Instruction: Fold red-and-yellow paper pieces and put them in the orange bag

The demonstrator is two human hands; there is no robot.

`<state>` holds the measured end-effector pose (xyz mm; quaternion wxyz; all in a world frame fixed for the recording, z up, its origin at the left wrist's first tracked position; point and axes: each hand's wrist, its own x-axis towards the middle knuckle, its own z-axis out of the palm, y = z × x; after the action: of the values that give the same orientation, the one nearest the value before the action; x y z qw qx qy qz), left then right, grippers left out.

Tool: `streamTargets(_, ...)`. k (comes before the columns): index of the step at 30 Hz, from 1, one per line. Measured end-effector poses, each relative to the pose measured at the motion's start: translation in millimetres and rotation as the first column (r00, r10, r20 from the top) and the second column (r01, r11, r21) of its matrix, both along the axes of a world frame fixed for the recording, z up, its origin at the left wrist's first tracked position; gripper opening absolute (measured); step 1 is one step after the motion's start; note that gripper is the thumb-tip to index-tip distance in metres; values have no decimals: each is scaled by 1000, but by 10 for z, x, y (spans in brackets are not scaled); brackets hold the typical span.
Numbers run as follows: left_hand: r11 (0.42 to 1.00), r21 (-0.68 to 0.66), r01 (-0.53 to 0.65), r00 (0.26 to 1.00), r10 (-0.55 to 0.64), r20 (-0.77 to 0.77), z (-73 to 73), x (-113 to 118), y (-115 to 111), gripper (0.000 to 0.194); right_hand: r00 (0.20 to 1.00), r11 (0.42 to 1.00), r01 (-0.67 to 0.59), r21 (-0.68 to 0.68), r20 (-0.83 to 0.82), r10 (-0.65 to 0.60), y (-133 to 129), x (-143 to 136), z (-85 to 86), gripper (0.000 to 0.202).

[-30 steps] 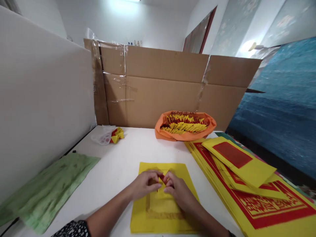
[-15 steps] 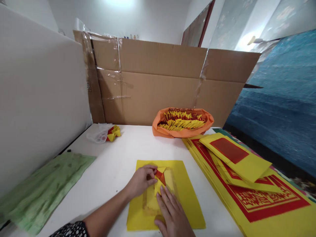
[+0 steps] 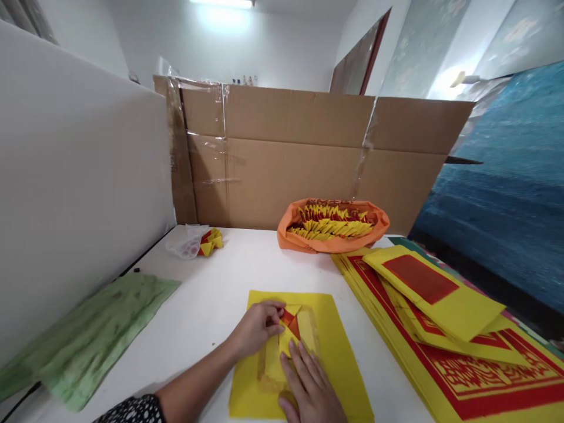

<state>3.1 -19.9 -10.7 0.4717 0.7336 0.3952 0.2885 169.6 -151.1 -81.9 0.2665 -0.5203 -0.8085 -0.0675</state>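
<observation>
A small folded yellow and red paper (image 3: pixel 291 324) lies on a yellow sheet (image 3: pixel 343 364) with a faded square at its centre. The thumb and fingers of my left hand (image 3: pixel 258 328) pinch the upper left edge of the folded paper. My right hand (image 3: pixel 311 382) lies flat, its outstretched fingertips touching the paper's lower edge. Part of that lower edge is hidden under the fingers.
An orange bag (image 3: pixel 288 238) full of folded yellow and red pieces stands at the back. Stacked yellow and red sheets (image 3: pixel 440 329) lie right, a green cloth (image 3: pixel 114 323) left. Behind it is clear plastic (image 3: pixel 183 244) beside folded pieces (image 3: pixel 212 241). Cardboard (image 3: pixel 291 170) closes off the back.
The whole view has shifted, so things appear slightly lower and further right. Both hands stay at the folded paper in nearly the same pose.
</observation>
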Motion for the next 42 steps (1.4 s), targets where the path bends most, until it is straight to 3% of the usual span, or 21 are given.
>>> streamTargets(6,1000,-13,-13,1000,13,17,-35,13,-39,13,1000,1000,9,-13,-20,-9,38,5,6,64)
streamTargets(10,998,48,-41,999,42,-17,41,57,-64,10,998,998,-19,-61,-64,15,49,21,54,70)
streamTargets(14,990,132,-57,991,72,-110,157,121,0,46,996,990,-66,-127,-65,58,36,108,80,78)
streamTargets(17,988,142,-63,990,80,-116,174,158,61,58,980,964,-192,-184,-90,178,50,234,130,83)
streamTargets(20,996,15,-83,996,84,-27,131,173,73,56,960,946,-201,-253,-242,140,116,347,307,79)
streamTargets(24,988,-136,-73,989,89,117,138,174,25,23,900,955,-109,-274,-436,-22,327,335,732,62)
streamTargets(27,959,-271,-78,934,166,317,242,151,-21,31,860,949,-140,-282,-509,-24,563,225,1004,45)
streamTargets(29,911,-406,-68,876,250,412,318,122,-46,37,841,947,-154,-283,-540,-25,714,149,1095,38)
streamTargets(32,840,-537,-75,859,328,394,386,75,-66,48,826,940,-179,-290,-563,-16,873,67,1104,34)
streamTargets(37,778,-617,-117,819,428,383,397,46,-61,51,782,924,-239,-300,-623,0,962,25,997,15)
streamTargets(42,719,-689,-97,764,497,411,395,41,-33,47,720,954,-203,-222,-694,-8,1010,75,932,31)
